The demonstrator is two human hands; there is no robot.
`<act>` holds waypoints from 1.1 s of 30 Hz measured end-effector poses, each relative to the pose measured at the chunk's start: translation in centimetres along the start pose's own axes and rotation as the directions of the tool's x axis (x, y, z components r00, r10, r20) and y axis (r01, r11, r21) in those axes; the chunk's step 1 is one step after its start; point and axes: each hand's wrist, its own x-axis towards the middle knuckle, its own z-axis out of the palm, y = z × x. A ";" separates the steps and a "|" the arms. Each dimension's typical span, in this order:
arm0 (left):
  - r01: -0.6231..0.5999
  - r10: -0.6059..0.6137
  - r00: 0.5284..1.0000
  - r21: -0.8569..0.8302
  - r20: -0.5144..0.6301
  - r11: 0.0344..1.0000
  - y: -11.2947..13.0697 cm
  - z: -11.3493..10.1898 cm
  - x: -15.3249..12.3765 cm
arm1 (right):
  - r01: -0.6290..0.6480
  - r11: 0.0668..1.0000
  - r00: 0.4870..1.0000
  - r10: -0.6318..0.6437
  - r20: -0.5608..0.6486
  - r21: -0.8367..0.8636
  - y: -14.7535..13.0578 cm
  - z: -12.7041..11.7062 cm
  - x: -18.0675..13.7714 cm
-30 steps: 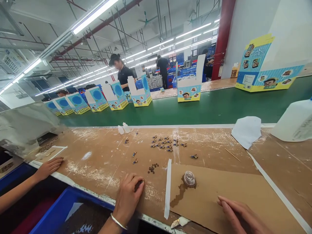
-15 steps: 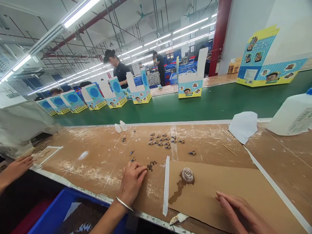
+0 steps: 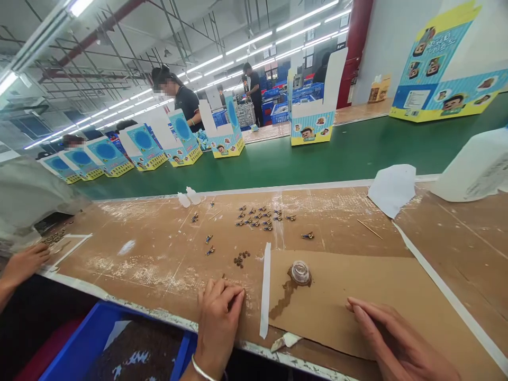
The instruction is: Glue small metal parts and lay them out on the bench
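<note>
My left hand (image 3: 219, 312), a metal bangle at its wrist, rests near the bench's front edge with thumb and forefinger pinched. Anything held there is too small to make out. Just beyond it lies a small cluster of round brown pieces (image 3: 240, 259). Several small blue-and-gold parts (image 3: 254, 218) are spread farther back. Over the cardboard sheet (image 3: 337, 317), my right hand (image 3: 397, 338) has its thumb and index finger pressed together; what is between them, if anything, cannot be seen. A small clear cup (image 3: 301, 272) sits on a brown stain on this cardboard.
Two small white bottles (image 3: 189, 197) and a thin stick (image 3: 369, 229) are on the bench. A large white jug (image 3: 472, 166) stands right. Open printed boxes (image 3: 311, 121) line the green belt (image 3: 265, 161). A blue bin (image 3: 79, 346) sits below; another person's hand (image 3: 26, 267) is at left.
My left hand has drawn back from the brown pieces toward the bench's front edge, fingers still pinched. My right hand stays over the cardboard. The camera view has shifted slightly.
</note>
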 end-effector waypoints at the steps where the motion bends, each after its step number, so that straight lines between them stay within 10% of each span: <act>1: 0.007 -0.008 1.000 -0.014 -0.023 1.000 0.2 0.1 -0.5 | -0.002 1.000 1.000 0.002 -0.002 -0.005 -0.2 0.0 0.1; 33: 0.052 -0.057 0.998 -0.171 -0.023 0.984 0.0 -0.3 -3.0 | -0.104 0.995 0.995 0.104 -0.004 -0.011 -0.9 0.2 -0.2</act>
